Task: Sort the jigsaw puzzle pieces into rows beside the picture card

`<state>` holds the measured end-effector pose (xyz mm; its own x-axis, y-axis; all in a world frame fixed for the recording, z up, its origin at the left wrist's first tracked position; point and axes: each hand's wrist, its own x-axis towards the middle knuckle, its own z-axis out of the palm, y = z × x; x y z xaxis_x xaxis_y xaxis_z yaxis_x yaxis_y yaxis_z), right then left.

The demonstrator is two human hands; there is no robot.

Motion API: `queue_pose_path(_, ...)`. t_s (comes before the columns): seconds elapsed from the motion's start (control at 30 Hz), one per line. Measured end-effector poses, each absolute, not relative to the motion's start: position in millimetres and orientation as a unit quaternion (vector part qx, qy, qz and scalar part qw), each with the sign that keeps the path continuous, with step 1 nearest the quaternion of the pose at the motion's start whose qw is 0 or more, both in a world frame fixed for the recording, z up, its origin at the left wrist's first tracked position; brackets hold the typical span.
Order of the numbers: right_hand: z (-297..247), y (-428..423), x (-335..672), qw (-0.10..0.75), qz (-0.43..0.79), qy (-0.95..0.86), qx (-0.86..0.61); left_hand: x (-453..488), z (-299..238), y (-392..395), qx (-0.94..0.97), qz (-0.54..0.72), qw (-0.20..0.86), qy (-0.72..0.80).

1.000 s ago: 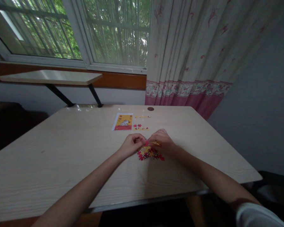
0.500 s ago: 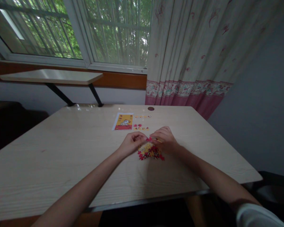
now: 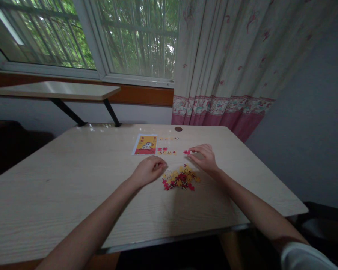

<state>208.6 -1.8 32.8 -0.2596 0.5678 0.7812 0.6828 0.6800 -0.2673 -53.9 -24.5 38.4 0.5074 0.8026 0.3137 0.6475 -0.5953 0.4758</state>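
A heap of red and yellow puzzle pieces (image 3: pixel 180 179) lies on the pale wooden table (image 3: pixel 73 180) between my hands. My left hand (image 3: pixel 148 168) rests on the table left of the heap, fingers curled into a loose fist; what it holds, if anything, is hidden. My right hand (image 3: pixel 204 157) is beyond the heap to the right and pinches a small red puzzle piece (image 3: pixel 187 152) at its fingertips, low over the table. Farther back lie a picture card (image 3: pixel 145 144) with a yellow and red drawing and a few sorted pieces (image 3: pixel 166 150) beside it.
A round cable hole (image 3: pixel 178 129) sits near the table's far edge. Behind the table are a narrow wall shelf (image 3: pixel 56 90) on black brackets, a barred window (image 3: pixel 101 37) and a pink-hemmed curtain (image 3: pixel 225 75). Grey wall stands to the right.
My right hand has left the heap and moved away from me to the right with a red piece. My left hand has drawn back a little to the left, uncovering the heap.
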Motion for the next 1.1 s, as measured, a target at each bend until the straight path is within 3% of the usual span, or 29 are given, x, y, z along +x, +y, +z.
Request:
queue_pose_path(0.33, 31.9, 20.2, 186.6, 0.291, 0.071, -0.815, -0.497, -55.8, 32.4, -22.6, 0.870, 0.230, 0.120, 0.420)
queue_pose_path(0.57, 30.1, 60.9, 162.9, 0.275, 0.180, -0.761, -0.559, -53.8, 33.2, -24.5, 0.868, 0.233, 0.115, 0.423)
queue_pose_path(1.1, 22.4, 90.4, 147.4, 0.192, 0.140, -0.783, -0.575, -53.3, 33.5, -25.5, 0.870, 0.219, 0.101, 0.429)
